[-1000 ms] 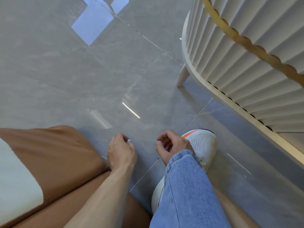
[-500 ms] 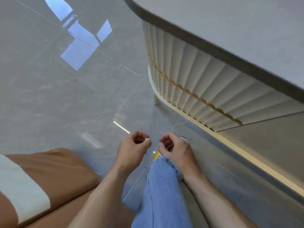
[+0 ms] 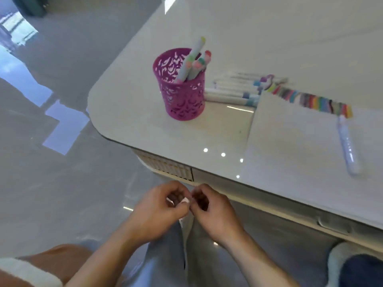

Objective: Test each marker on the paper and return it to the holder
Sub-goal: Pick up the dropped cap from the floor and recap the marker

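Note:
A purple cut-out holder (image 3: 182,96) stands near the table's corner with several markers (image 3: 193,59) upright in it. More markers (image 3: 232,93) lie in a row to its right. A white paper (image 3: 294,146) carries a band of coloured test strokes (image 3: 313,100), and one pale marker (image 3: 347,146) lies on it. Below the table edge, my left hand (image 3: 157,212) and my right hand (image 3: 215,212) meet fingertip to fingertip. Together they pinch a small white piece (image 3: 185,200); what it is I cannot tell.
The glossy white table (image 3: 132,96) has a rounded corner and a ribbed base beneath. Grey tiled floor (image 3: 62,183) spreads to the left. A brown cushion (image 3: 62,257) sits at the lower left. My jeans-clad knee is under my hands, and a shoe (image 3: 339,264) shows at the lower right.
The view has swung up from the floor to the tabletop, bringing the holder, markers and paper into sight. My hands have come together until their fingertips touch.

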Motion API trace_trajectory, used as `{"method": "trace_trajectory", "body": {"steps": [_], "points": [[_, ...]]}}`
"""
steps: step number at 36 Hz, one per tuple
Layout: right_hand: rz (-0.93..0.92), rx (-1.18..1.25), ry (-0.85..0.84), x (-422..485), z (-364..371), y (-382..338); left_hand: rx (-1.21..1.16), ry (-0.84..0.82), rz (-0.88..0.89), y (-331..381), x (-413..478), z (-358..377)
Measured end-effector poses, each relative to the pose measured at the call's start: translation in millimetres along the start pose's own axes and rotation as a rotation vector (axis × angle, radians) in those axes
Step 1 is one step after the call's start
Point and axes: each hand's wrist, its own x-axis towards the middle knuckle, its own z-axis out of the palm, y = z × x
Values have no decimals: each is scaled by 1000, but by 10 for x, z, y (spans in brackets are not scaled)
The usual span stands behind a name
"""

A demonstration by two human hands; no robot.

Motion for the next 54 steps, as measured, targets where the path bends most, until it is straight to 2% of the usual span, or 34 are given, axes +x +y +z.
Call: {"method": "trace_trajectory", "body": {"steps": [5,12,16,24,29,35,41,46,50,54], "points": [[-13,45,65,-417,-499,-237,103,-70,162,539,-114,-82],[-121,122,182,-912,-1065,-620,62,-92,299,1212,-271,-28],[-170,191,240,-1085,-1367,-775,59,-69,354,1573,-281,62],[-186,122,391,-1124,-2108,-796,54,-19,431,2207,-88,335],[-118,56,448,-987,-2465,-695,74,34,441,2370,137,607],[-15,-161,499,-686,-2657,-572,170,179,436,2312,413,846],[41,-349,528,-502,-2678,-510,230,200,390,2183,603,879],[113,-418,535,-437,-2719,-489,307,233,435,2259,690,923],[145,-410,541,-397,-2752,-484,272,188,407,2326,748,975],[144,-416,507,-402,-2844,-491,74,176,295,2345,796,969]]}}
